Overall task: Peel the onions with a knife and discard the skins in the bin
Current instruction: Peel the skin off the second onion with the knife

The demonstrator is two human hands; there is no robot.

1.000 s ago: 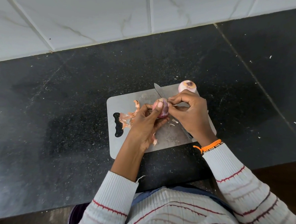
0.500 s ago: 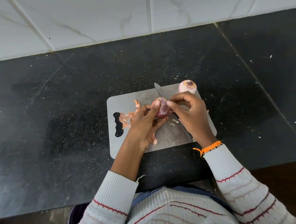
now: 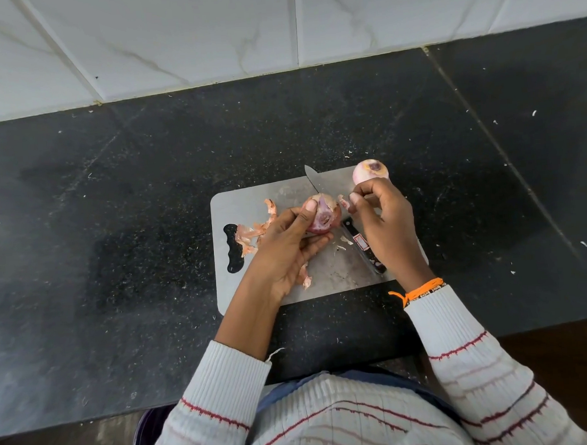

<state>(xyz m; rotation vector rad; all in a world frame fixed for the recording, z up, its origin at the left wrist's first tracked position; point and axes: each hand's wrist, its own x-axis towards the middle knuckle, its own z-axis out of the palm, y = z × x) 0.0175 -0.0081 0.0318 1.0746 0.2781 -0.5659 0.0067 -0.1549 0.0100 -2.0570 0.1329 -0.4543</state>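
Note:
My left hand (image 3: 285, 248) grips a partly peeled pink onion (image 3: 324, 215) just above the grey cutting board (image 3: 332, 271). My right hand (image 3: 384, 224) pinches a small piece of onion skin (image 3: 342, 202) a short way right of that onion. The knife (image 3: 348, 224) lies flat on the board between and under my hands, its blade tip pointing away and its black handle toward me. A second, peeled onion (image 3: 370, 171) rests at the board's far right corner. Loose orange skins (image 3: 255, 233) lie on the board's left part.
The board sits on a black speckled counter (image 3: 115, 231) backed by a white tiled wall (image 3: 207, 33). A dark purple bin rim (image 3: 148, 430) shows below the counter's front edge, left of my body. Small white scraps dot the counter at right.
My right hand has pulled away to the right from the onion with a bit of skin between its fingers. The left hand keeps the onion in place.

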